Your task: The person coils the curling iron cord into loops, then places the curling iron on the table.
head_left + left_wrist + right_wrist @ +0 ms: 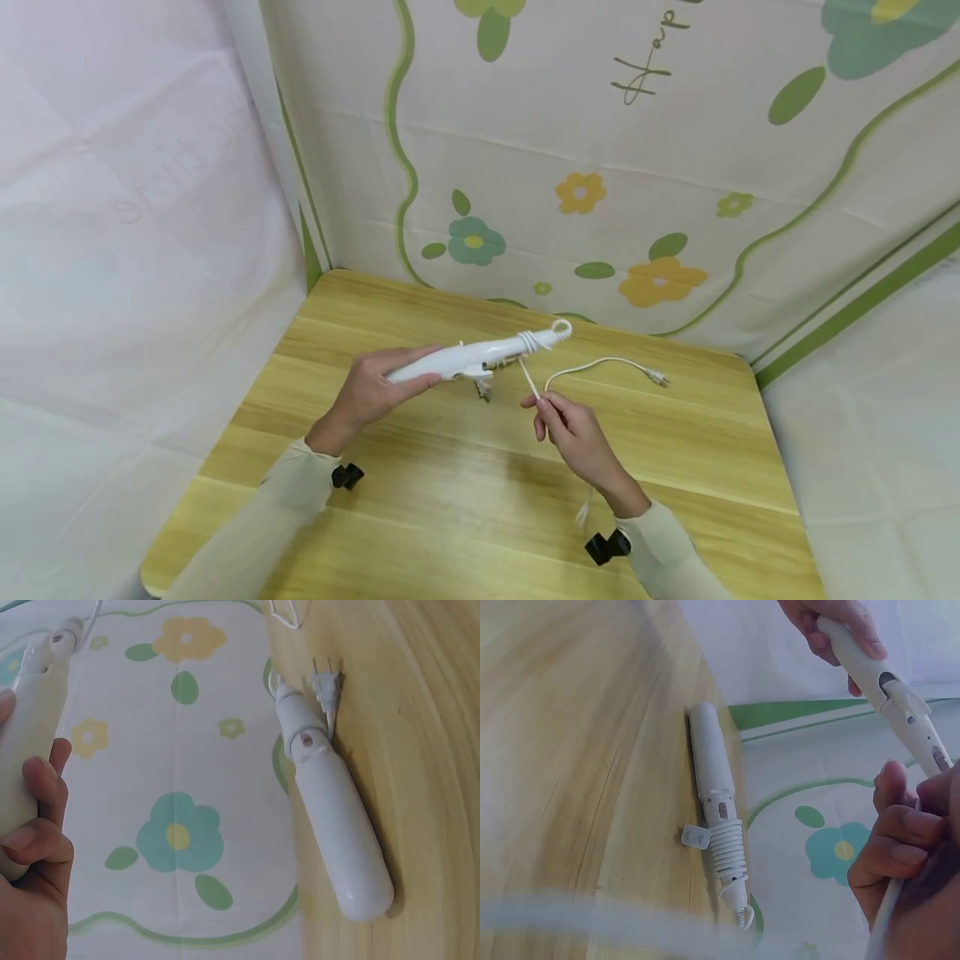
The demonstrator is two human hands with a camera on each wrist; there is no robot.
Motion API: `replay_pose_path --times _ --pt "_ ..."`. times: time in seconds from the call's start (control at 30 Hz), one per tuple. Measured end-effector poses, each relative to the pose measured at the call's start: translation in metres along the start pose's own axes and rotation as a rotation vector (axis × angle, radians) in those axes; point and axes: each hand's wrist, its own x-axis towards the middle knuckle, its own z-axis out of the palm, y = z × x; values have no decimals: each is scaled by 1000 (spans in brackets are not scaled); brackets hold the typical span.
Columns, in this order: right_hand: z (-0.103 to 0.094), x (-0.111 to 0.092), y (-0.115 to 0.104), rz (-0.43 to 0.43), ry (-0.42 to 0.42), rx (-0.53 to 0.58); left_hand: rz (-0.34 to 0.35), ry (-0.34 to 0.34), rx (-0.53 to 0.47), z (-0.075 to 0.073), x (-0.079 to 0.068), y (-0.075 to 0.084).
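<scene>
My left hand (pixel 369 387) grips a white curling iron (pixel 450 360) by its thick, rounded end, its ringed end pointing right and a little up. A few turns of cord (pixel 529 341) loop round the narrow part near the ring. Between thumb and fingers, my right hand (pixel 576 435) pinches a taut stretch of white cord (pixel 529 379) that leads up to these turns. On the table lies a second white curling iron (pixel 711 761), with coils of cord (pixel 728 851) round its handle and its plug (pixel 696 837) beside them. In the head view the held iron mostly hides it.
A wooden table (pixel 420 517) stands against a flower-printed cloth (pixel 525 125). A loose cord with a two-pin plug (pixel 658 377) lies at the right. A blurred white end (pixel 582 510) hangs below the right hand. Black wrist cameras (pixel 347 477) sit on both sleeves.
</scene>
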Motion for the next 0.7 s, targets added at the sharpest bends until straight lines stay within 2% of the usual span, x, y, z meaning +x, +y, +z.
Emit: replay_pose_path --times 0.13,0.3,0.4,0.7 --pt "-2 -1 1 -13 -3 -27 12 31 83 -8 1 -4" --pt "-9 1 -1 -39 6 -76 32 7 185 -12 -2 -7" --pt "-15 3 -4 -80 19 -142 54 -11 238 -13 -3 -9" --pt "-30 11 -8 -357 12 -413 166 -115 364 -9 -2 -4"
